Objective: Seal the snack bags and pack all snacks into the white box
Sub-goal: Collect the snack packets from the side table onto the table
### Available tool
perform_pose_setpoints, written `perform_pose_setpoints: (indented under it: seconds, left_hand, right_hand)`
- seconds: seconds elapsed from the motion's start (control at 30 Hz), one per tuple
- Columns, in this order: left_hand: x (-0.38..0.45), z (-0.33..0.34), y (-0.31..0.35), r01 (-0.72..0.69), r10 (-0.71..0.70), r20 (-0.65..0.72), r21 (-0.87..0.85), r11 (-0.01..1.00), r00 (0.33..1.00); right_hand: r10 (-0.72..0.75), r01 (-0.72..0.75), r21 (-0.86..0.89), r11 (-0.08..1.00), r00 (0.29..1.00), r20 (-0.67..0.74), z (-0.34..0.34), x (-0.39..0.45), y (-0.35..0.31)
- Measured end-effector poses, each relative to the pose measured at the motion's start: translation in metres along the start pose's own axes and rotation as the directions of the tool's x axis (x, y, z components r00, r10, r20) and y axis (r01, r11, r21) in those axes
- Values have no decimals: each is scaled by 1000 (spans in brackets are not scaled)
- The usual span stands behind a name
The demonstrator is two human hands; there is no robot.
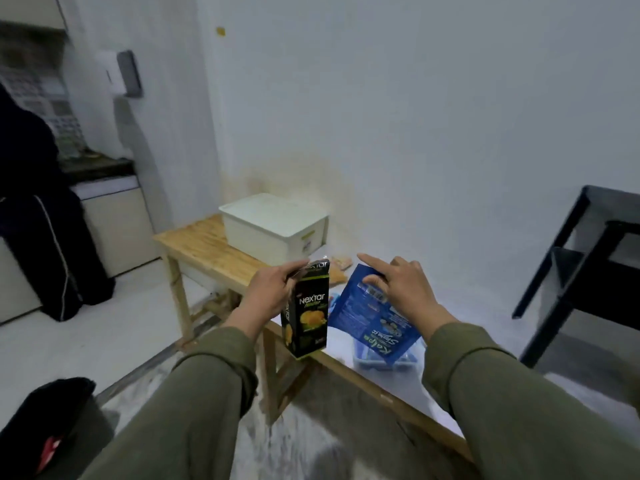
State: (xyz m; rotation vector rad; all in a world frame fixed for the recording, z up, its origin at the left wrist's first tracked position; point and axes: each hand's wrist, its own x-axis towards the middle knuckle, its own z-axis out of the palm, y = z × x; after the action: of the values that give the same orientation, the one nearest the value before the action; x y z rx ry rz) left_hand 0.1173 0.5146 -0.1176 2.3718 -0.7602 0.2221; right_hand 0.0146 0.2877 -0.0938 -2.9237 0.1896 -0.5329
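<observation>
My left hand grips a black and green Nextar snack carton by its upper left side and holds it upright above the table's front edge. My right hand holds a blue snack bag near its top, index finger stretched out, the bag tilted with its print upside down. The white box with its lid on stands at the far left of the wooden table, against the wall. An orange snack pack lies behind the carton, partly hidden.
A blue tray sits under the blue bag on the table's white right part. A black chair or frame stands at the right. Dark clothing hangs at the left by a counter. A black bag lies on the floor, lower left.
</observation>
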Motion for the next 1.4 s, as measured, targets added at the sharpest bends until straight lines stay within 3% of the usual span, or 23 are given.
perform_pose_setpoints:
  seconds: [0.33, 0.67, 0.93, 1.13, 1.4]
  left_hand:
    - [-6, -88, -138, 226, -215, -174, 49, 973, 961]
    - [-14, -124, -269, 470, -451, -277, 5, 882, 849]
    - [-10, -170, -350, 661, -627, -427, -85, 746, 652]
    - [-62, -188, -413, 797, -741, -458, -107, 595, 492]
    - [-123, -232, -531, 868, -802, -521, -206, 452, 294]
  right_hand:
    - [-243, 235, 119, 965, 969, 52, 70, 113, -140]
    - [-545, 523, 182, 833, 832, 105, 177, 221, -259]
    - [-741, 690, 302, 658, 663, 100, 245, 317, -377]
    - [-875, 799, 358, 482, 458, 155, 302, 323, -470]
    - [-946, 844, 428, 324, 274, 174, 379, 327, -623]
